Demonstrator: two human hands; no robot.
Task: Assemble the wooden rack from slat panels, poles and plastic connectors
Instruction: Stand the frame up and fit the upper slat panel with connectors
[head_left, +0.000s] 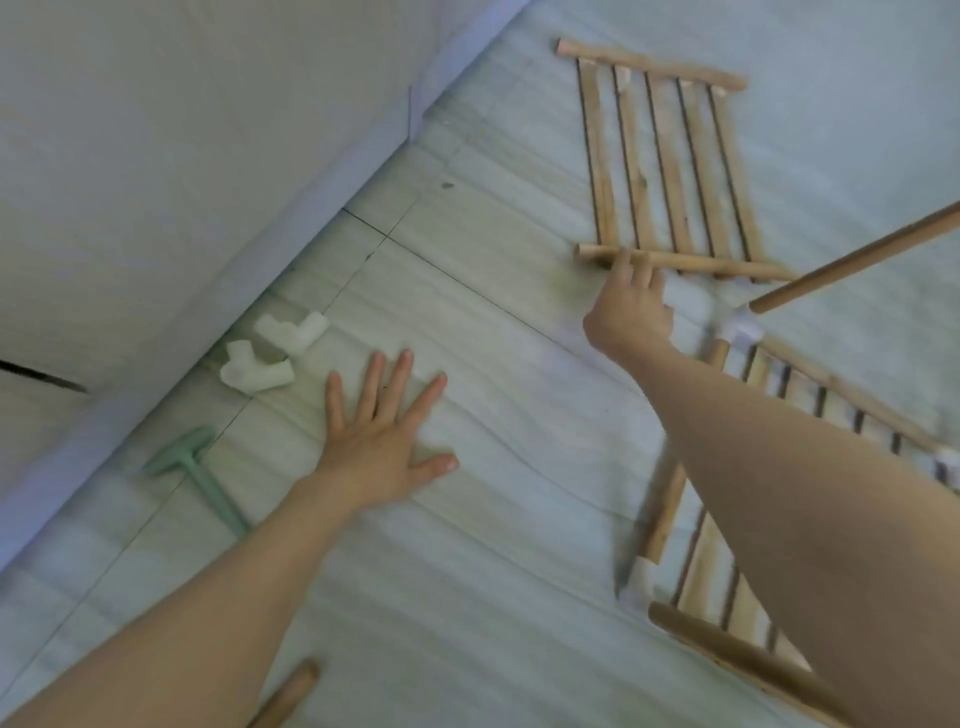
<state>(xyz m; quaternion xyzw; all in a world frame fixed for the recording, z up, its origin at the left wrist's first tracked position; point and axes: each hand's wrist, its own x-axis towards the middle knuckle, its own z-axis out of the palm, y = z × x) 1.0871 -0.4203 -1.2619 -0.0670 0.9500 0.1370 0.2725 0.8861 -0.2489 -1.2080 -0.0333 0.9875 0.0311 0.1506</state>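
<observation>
The left hand (382, 421) lies flat on the pale floor (493, 493) with its fingers spread wide and straight, and it holds nothing. The right hand (631, 306) reaches far out to a loose slat panel (670, 166) that lies flat on the floor. Its fingertips are on the near end rail of that panel, but the picture is smeared there, so I cannot tell if the fingers curl round the rail or only touch it. Two white plastic connectors (272, 353) sit side by side on the floor, next to the wall (182, 156) and just beyond the left hand. A green T-shaped tool (200, 475) lies near the left wrist; its edges are fuzzy. On the right, a part-built rack (696, 545) lies under the right arm, which hides a lot of it, and it runs off the edge of the picture. It has white joints at its corners. A long pole (857, 260) sticks up from one white joint and is cut off at the right edge. Another pole (288, 696) peeks in at the bottom, with only its end showing.
</observation>
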